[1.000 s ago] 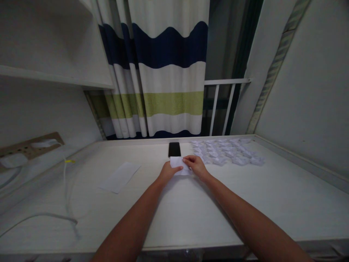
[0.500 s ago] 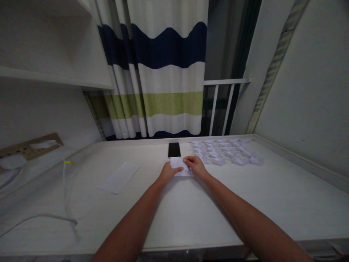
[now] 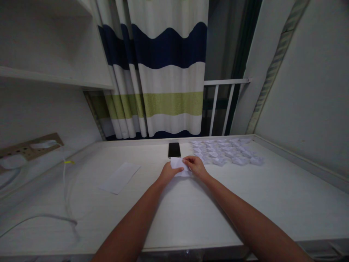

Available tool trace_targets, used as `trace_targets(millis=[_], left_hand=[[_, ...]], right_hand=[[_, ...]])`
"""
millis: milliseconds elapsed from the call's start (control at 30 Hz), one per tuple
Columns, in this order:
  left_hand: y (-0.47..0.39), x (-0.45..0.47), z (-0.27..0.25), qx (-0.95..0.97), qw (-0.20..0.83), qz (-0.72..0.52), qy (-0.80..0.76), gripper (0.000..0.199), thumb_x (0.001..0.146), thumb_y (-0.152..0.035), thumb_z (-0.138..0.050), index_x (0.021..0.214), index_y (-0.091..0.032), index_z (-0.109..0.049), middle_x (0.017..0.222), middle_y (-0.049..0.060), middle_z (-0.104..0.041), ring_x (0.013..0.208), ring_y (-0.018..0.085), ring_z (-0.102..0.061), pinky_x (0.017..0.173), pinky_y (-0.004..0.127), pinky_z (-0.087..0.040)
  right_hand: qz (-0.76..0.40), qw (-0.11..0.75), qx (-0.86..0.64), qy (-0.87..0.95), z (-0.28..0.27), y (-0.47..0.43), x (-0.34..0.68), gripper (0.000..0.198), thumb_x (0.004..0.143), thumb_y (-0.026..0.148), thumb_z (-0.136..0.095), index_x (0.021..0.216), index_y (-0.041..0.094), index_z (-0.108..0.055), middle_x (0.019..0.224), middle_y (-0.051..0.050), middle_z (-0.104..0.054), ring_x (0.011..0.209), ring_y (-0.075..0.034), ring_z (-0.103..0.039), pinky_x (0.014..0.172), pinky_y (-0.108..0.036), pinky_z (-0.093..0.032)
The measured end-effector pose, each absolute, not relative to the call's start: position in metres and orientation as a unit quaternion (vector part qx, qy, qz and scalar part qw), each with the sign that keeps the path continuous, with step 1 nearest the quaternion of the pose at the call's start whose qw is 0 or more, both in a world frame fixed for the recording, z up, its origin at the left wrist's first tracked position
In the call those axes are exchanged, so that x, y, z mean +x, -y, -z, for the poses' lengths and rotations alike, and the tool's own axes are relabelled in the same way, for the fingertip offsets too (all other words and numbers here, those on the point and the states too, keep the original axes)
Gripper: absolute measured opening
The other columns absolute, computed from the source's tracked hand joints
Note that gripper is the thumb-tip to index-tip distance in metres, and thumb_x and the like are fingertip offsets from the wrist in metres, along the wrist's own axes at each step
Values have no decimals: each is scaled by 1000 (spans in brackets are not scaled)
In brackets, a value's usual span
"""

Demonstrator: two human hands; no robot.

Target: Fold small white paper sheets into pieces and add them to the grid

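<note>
A small white sheet of paper (image 3: 177, 162) is held between my two hands above the middle of the desk. My left hand (image 3: 167, 172) grips its left side, thumb laid across the front. With fingers and thumb pinched together, my right hand (image 3: 195, 166) holds the right side of the sheet. Part of the paper's right side is hidden behind that hand. Just beyond the sheet lies a black phone (image 3: 174, 149). Several folded white paper pieces (image 3: 218, 161) sit in rows to the right, close past my right hand.
Flat white paper (image 3: 120, 178) lies on the desk (image 3: 191, 222) at left. A pale cable (image 3: 43, 216) crosses the left front. A power strip (image 3: 29, 147) is on the left wall. Behind the desk hangs a striped curtain (image 3: 171, 80); a shelf (image 3: 54, 80) juts out upper left.
</note>
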State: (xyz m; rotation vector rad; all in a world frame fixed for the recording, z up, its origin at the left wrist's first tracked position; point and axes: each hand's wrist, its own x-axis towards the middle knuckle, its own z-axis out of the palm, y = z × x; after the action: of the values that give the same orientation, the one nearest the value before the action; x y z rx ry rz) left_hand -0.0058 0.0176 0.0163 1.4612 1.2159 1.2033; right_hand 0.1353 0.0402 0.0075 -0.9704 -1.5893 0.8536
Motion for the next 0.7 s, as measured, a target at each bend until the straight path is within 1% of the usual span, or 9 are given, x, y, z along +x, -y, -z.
trace_targets(millis=[133,333,433,600,700], left_hand=[[-17,-6,-16,596,434,-478,-478,32,50,-18,-70,81,-11,-66,80,8,-67,73,21,-61,65,28,-45],[-17,-4,-15,605,428,-469,-480,30,48,-18,-71,76,-10,-65,78,8,-68,71,21,-61,65,28,-45],[-17,-3,-15,605,427,-472,-478,30,49,-18,-70,77,-10,-65,79,8,-68,72,21,-61,66,28,-46],[-17,-5,-18,585,410,-491,-499,31,52,-18,-69,81,-10,-64,82,8,-68,75,21,-62,68,29,-47],[-17,-5,-20,582,405,-497,-500,31,52,-17,-69,82,-10,-64,83,8,-68,76,21,-62,69,29,-47]], right_hand=[[-372,522,-399,656,-8,-40,135,20,64,34,-55,62,15,-58,48,3,-47,44,-7,-36,42,-20,-26],[-429,536,-386,616,-12,-38,133,13,59,28,-55,55,16,-51,45,6,-42,42,-7,-35,41,-20,-25],[-450,533,-388,602,-14,-37,132,15,59,30,-56,56,16,-52,46,5,-43,43,-7,-35,42,-20,-26],[-450,544,-377,600,-13,-37,132,22,59,35,-60,66,14,-57,52,3,-50,46,-7,-39,45,-21,-28],[-431,542,-382,613,-12,-38,134,23,59,36,-60,63,13,-58,50,3,-50,45,-7,-38,45,-21,-28]])
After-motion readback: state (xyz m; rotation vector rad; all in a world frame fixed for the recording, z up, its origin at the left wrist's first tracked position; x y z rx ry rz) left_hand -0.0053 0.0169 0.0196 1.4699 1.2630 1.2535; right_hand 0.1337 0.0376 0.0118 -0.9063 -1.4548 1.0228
